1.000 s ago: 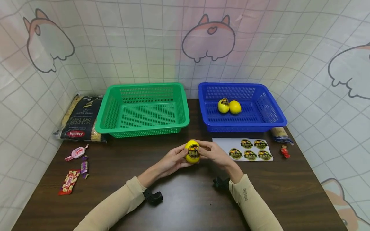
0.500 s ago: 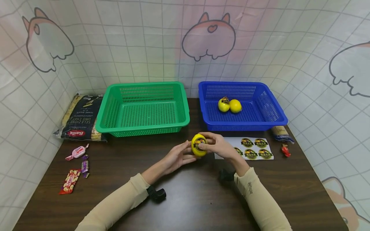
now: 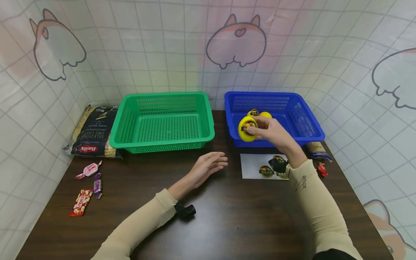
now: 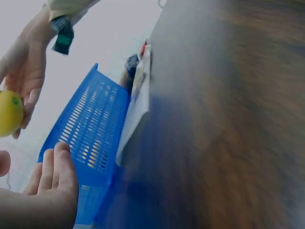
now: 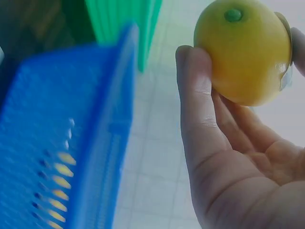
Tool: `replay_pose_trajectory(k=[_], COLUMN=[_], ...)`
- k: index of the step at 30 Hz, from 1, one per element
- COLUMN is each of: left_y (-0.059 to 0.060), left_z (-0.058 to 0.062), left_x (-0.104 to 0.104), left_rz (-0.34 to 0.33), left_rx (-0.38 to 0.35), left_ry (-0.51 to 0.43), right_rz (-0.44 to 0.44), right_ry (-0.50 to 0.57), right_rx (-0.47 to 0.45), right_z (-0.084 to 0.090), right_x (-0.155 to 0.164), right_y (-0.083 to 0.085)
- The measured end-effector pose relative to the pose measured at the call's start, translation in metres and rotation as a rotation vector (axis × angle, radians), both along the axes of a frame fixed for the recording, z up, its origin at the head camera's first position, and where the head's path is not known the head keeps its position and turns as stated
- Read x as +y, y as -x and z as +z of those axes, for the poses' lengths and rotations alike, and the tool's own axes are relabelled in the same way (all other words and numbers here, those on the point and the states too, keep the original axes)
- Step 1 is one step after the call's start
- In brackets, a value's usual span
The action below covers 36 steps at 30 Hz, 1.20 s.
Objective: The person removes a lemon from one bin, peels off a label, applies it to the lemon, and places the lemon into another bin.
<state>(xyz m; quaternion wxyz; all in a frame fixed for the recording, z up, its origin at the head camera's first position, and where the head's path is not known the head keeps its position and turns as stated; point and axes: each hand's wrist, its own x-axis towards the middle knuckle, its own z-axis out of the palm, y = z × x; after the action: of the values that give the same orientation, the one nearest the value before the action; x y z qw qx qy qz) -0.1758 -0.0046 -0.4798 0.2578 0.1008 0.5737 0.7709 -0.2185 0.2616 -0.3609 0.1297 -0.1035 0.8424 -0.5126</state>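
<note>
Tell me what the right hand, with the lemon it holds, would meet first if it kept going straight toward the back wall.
Probably the two lemons in the blue basket, just beyond the right hand; depth is unclear.

The head view looked forward and down over the whole desk [image 3: 227, 224]. Both wrist views sat close and low, sharing the blue basket [image 4: 90, 138] wall.

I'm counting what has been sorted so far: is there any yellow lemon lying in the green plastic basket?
No, the green plastic basket shows only bare mesh, while two yellow lemons lie in the blue plastic basket.
</note>
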Motion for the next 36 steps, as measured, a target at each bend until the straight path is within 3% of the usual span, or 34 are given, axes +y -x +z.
replay_pose_trajectory(k=[7, 12, 18, 24, 30, 36], left_y=[0.01, 0.022, 0.039, 0.05, 0.057, 0.06], left_z=[0.01, 0.015, 0.014, 0.01, 0.008, 0.006], left_x=[0.024, 0.044, 0.066, 0.078, 0.08, 0.081], left_rz=[0.041, 0.061, 0.172, 0.216, 0.205, 0.193], left_rx=[0.016, -0.027, -0.1, -0.111, -0.086, -0.052], left_ry=[-0.002, 0.016, -0.028, -0.047, -0.036, -0.02], right_rz=[-0.117, -0.152, -0.178, -0.253, -0.23, -0.183], right_ry=[-0.019, -0.056, -0.1, -0.149, -0.177, -0.279], right_rx=[0.007, -0.055, -0.178, -0.279, -0.311, -0.308], right_z=[0.032, 0.036, 0.022, -0.005, -0.025, -0.039], right_x=[0.025, 0.03, 0.025, 0.019, 0.002, -0.012], right_y=[0.045, 0.083, 0.121, 0.144, 0.146, 0.149])
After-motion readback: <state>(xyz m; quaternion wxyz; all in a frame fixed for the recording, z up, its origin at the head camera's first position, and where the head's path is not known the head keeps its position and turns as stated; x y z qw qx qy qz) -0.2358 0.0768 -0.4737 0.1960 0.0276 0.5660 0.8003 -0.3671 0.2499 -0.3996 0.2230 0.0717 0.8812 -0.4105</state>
